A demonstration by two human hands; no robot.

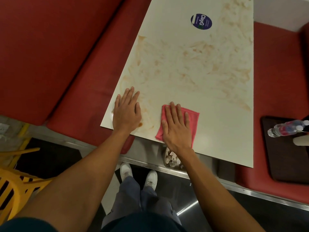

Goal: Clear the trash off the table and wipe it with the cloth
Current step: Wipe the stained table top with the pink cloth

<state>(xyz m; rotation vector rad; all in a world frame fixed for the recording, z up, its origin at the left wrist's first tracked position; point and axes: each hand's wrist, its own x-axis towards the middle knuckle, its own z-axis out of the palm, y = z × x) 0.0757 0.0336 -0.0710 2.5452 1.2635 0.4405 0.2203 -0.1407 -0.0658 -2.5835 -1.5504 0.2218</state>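
R hand (pixel 177 129) flat, fingers spread, pressing pink cloth (pixel 194 119) on smeared table (pixel 209 84); L hand (pixel 126 113) flat, holding nothing.

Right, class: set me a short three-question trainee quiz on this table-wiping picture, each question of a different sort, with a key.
1. True or false: the right hand lies flat on the pink cloth.
2. Where do the bottles lie? A) on the table B) on a dark tray on the right seat C) on the floor
3. Fill in: the left hand rests flat on the ____, near its left edge.

Key: 1 true; 2 B; 3 table.
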